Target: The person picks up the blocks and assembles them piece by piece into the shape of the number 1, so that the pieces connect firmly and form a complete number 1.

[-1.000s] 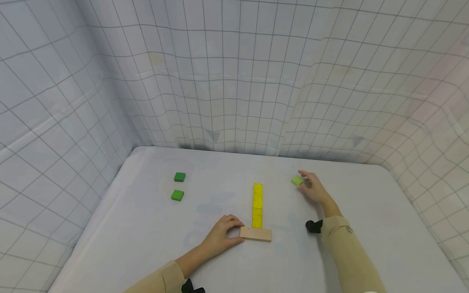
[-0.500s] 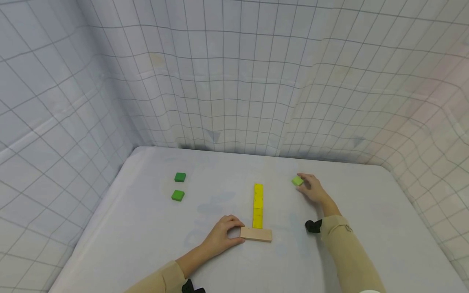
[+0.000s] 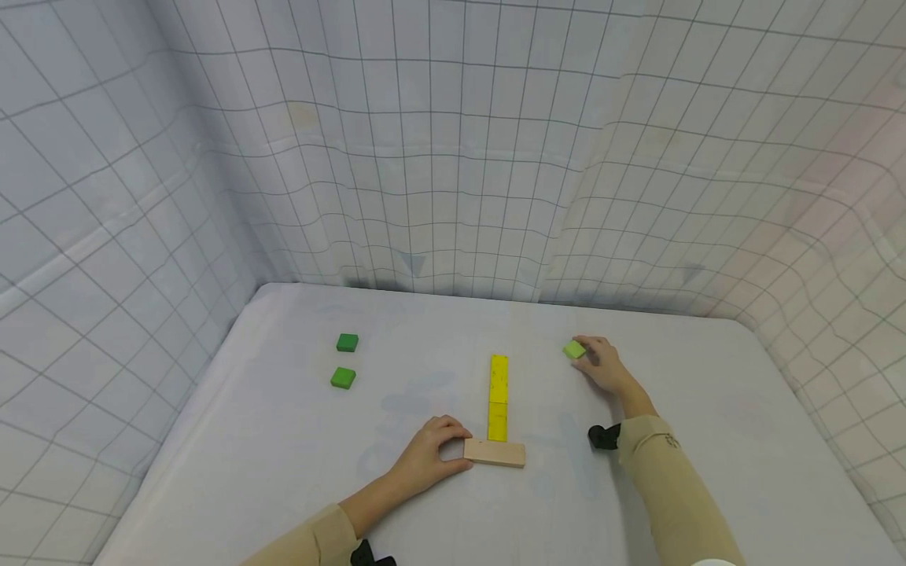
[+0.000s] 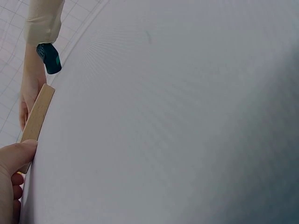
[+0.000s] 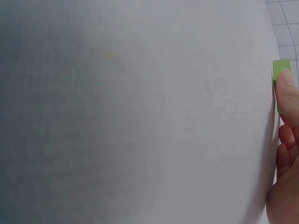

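My left hand (image 3: 426, 453) pinches the left end of a plain wooden block (image 3: 495, 453) between thumb and fingers, also seen in the left wrist view, where the thumb lies on the wooden block (image 4: 38, 112). Two yellow blocks (image 3: 499, 398) lie end to end in a line running away from the wooden block, the near one against its far side. At the back right, my right hand (image 3: 603, 367) pinches a light green square block (image 3: 574, 349) by its right side. In the right wrist view the thumb presses on that green block (image 5: 281, 66).
Two darker green square blocks, a far one (image 3: 348, 342) and a nearer one (image 3: 343, 377), lie on the left of the white table (image 3: 283, 472). Grid-patterned white curtains (image 3: 453, 157) enclose the table at the back and sides.
The right hand's fingers have closed in on the light green block, which stays in about the same place. The left hand and the wooden block have not visibly moved.
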Demonstrator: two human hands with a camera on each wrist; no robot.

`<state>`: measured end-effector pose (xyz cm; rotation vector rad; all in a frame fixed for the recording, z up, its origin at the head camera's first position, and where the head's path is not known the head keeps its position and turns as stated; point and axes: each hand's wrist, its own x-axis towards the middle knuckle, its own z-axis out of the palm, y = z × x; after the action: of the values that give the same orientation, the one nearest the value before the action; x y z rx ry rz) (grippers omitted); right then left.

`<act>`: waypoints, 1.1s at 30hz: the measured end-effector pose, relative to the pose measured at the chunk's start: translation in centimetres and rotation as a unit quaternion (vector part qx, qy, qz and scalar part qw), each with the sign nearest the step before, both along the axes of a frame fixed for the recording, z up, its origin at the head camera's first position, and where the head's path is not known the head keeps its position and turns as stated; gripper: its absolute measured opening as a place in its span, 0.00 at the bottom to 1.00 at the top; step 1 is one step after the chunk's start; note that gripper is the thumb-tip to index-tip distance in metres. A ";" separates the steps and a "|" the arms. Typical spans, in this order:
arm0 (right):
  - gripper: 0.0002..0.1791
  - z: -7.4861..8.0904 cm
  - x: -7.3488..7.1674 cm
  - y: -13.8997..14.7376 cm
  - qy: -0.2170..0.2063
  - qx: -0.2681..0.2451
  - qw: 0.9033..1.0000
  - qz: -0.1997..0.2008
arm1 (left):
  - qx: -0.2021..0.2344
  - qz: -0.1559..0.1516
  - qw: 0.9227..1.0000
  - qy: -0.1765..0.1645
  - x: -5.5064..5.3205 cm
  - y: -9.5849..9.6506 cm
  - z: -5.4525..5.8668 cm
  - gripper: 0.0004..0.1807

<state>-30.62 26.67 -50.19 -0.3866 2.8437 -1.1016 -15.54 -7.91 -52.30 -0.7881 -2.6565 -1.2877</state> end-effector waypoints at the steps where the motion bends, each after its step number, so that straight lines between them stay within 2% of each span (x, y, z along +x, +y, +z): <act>1: 0.26 0.0 0.0 0.0 0.000 0.001 1.000 -0.001 | 0.000 0.000 1.000 0.000 0.0 0.0 0.0 0.17; 8: 0.26 -0.2 -0.2 0.0 -0.010 0.007 1.000 -0.011 | -0.003 0.002 1.000 -0.003 0.0 0.0 0.1 0.17; 15: 0.25 -0.3 -0.2 -0.1 -0.004 0.005 1.000 -0.019 | -0.005 0.004 1.000 -0.005 0.1 0.0 0.2 0.17; 22: 0.26 0.1 -0.1 -0.4 0.005 -0.018 1.000 -0.016 | -0.003 0.003 1.000 -0.005 0.1 0.0 0.2 0.17; 33: 0.24 1.2 -0.5 -3.4 0.081 -0.053 0.994 0.046 | -0.001 0.001 1.000 0.000 0.0 0.0 0.1 0.17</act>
<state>-31.11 23.29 -49.04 -0.6351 2.8769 -1.2625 -15.50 -7.88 -52.21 -0.7864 -2.6571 -1.2853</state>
